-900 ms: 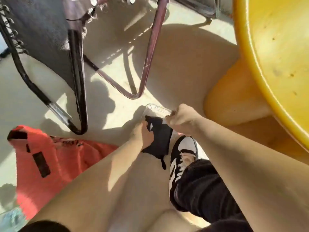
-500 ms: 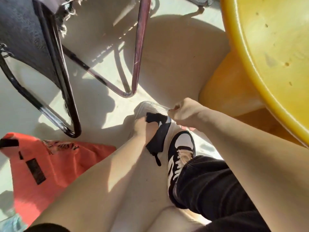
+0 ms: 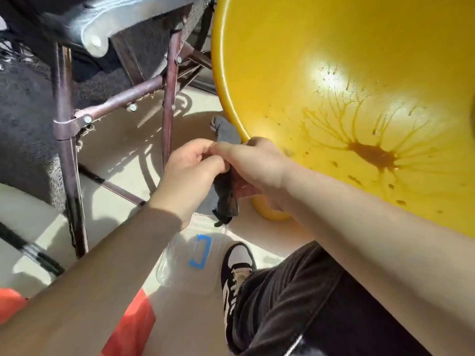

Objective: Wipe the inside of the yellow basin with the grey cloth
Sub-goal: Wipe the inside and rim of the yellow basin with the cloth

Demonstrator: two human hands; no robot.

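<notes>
The yellow basin (image 3: pixel 321 47) fills the upper right, tilted toward me, with a brown puddle (image 3: pixel 372 155) and branching brown streaks on its inner wall. A dark grey cloth (image 3: pixel 226 199) hangs bunched between my two hands, just left of the basin's rim. My left hand (image 3: pixel 187 173) pinches the cloth's upper part. My right hand (image 3: pixel 254 165) grips the same cloth from the right, its knuckles next to the rim. The cloth's top is hidden by my fingers.
A clear plastic container (image 3: pixel 190 258) with a blue mark lies on the pale floor below the cloth. A metal folding chair (image 3: pixel 169 104) stands at upper left. An orange bag (image 3: pixel 133 327) lies at lower left. My black-and-white shoe (image 3: pixel 236 268) and dark trouser leg are at bottom centre.
Both hands have lifted the cloth up out of the clear container to beside the basin's rim. The view has swung up, so the basin's stained inside now shows.
</notes>
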